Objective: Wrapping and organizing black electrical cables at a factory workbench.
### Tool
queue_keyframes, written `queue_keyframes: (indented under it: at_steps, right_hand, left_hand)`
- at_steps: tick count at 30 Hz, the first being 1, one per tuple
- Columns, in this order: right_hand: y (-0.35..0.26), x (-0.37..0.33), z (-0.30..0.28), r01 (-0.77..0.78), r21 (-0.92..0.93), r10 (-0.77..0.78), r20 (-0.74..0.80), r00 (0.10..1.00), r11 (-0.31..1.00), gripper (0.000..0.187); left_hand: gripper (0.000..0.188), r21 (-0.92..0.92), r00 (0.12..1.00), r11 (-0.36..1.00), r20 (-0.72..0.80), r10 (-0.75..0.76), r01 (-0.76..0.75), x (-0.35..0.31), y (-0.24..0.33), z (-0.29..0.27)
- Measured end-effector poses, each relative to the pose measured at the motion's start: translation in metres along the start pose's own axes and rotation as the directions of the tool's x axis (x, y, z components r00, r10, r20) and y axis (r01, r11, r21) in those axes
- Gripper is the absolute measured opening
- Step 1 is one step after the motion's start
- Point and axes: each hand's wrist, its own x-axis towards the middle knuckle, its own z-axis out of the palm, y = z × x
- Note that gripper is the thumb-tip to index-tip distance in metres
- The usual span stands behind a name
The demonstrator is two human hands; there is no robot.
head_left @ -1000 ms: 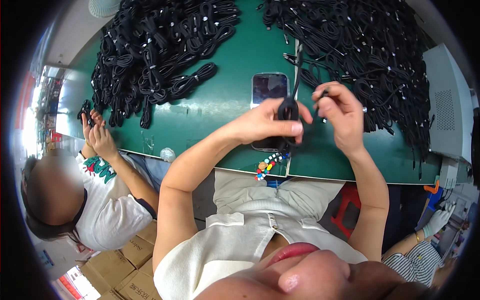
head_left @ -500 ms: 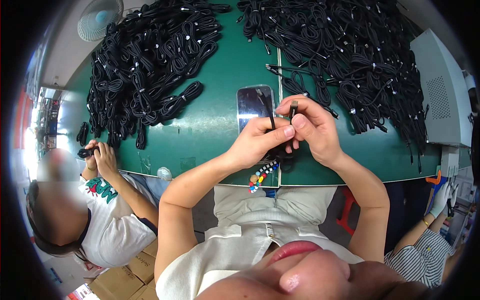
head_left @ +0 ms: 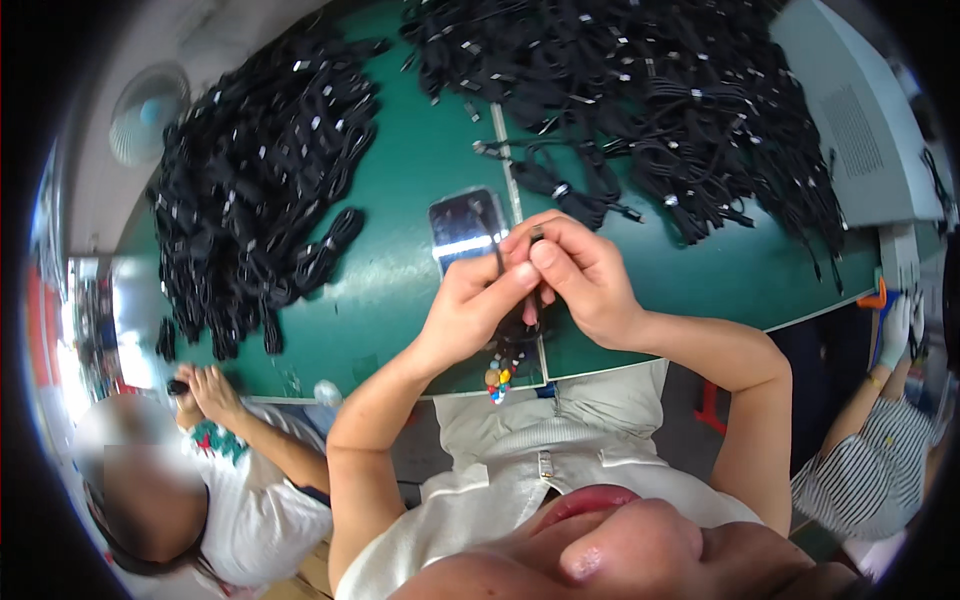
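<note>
My left hand (head_left: 470,308) and my right hand (head_left: 590,280) meet in front of me, just above the near part of the green table (head_left: 395,325). Between thumb and fingers, my right hand pinches a black cable near its plug (head_left: 538,233), whose metal end points away from me. My left hand is closed on the same black cable, its thumb tip close to the right fingers. Dark loops of cable hang below the hands, partly hidden. A phone (head_left: 460,222) lies flat just beyond my left hand. Below the hands shows a colourful bead strap (head_left: 497,380).
Heaps of bundled black cables cover the far left (head_left: 250,190) and far right (head_left: 640,90). A grey metal box (head_left: 850,100) stands at the right. At the left, a co-worker's hands (head_left: 210,398) hold a dark cable; another person's gloved hand (head_left: 893,335) is far right.
The whole view has shifted and tilted. My right fingers have closed further round the plug, so less of it shows. The cable length over the phone is no longer seen there.
</note>
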Motion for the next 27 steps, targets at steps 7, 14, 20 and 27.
queue_keyframes:
  at_steps: [7, 14, 20, 27]
  right_hand:
    - [-0.002, 0.012, -0.018, 0.157, -0.086, -0.150, 0.077, 0.986, 0.984, 0.027]
    - [-0.002, 0.017, -0.020, 0.009, -0.179, 0.020, 0.159, 0.987, 0.984, 0.027]
    - [-0.019, 0.010, -0.024, -0.134, -0.119, 0.146, 0.096, 0.985, 0.984, 0.021]
    - [-0.022, 0.014, -0.031, 0.265, -0.481, -0.148, 0.268, 0.952, 0.836, 0.022]
  left_hand:
    - [0.051, -0.048, 0.997, 0.997, -0.044, 0.064, -0.067, 0.000, -0.001, 0.001]
    - [0.046, -0.009, 0.926, 0.973, 0.310, -0.217, 0.231, -0.004, -0.006, 0.015]
    - [0.041, -0.356, 0.984, 0.930, 0.176, -0.031, 0.093, -0.001, -0.007, 0.014]
    - [0.039, -0.143, 0.992, 0.989, 0.127, -0.013, 0.031, -0.009, -0.013, 0.007]
